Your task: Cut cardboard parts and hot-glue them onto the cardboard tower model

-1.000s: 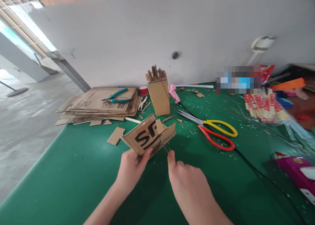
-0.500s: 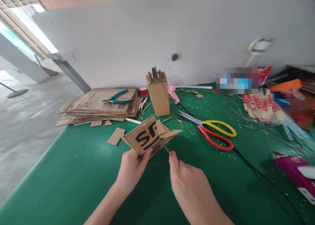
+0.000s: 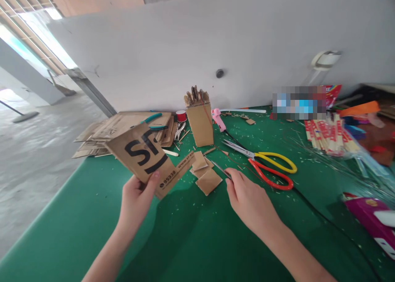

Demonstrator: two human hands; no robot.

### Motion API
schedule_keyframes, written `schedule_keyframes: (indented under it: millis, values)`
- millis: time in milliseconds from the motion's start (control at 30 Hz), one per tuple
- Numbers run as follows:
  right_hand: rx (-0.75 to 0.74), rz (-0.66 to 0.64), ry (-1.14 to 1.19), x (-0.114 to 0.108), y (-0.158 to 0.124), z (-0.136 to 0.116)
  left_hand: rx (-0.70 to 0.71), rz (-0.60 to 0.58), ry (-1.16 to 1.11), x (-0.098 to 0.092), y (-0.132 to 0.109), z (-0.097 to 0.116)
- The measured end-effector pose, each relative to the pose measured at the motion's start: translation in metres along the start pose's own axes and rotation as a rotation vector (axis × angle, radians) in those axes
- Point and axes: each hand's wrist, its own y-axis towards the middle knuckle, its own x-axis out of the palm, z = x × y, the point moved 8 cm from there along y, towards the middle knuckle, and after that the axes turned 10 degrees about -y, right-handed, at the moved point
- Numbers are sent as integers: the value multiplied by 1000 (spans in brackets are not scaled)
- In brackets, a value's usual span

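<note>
Across the whole lower view runs a green table, littered with pale scraps, with a grey partition wall behind it. Far-left on the table: flat stack of cardboard sheets, teal pliers lying on top. Far right: bundle of wrapped sticks, and a magenta pack near the right edge.

Left hand is closed on the printed cardboard piece, thumb on the front face and fingers behind. The piece is lifted off the table, tilted, black letters facing the camera, and overlaps the stack in view. Right hand rests low over the table right of centre, with its fingers pinched on a thin metal tool whose tip points up-left toward the cut pieces.

Scissors with one yellow and one red handle lie just right of the right hand, blades pointing left. Upright cardboard box stands near the wall, stuffed with cardboard strips. A pink glue gun is just beside it on the right and a small red cup on the left. Small cut cardboard squares lie flat on the table between the two hands, apart from the held piece.
</note>
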Motion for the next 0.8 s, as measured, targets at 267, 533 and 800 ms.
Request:
schedule_keyframes:
  millis: [267, 533, 800]
  values:
    - [125, -183, 71, 30, 2, 22, 720, -182, 814, -40, -19, 10]
    - [69, 75, -190, 27, 7, 39, 239, -316, 974, -110, 22, -79]
    - [-30, 173, -144, 18, 7, 30, 3, -267, 166, -70, 30, -26]
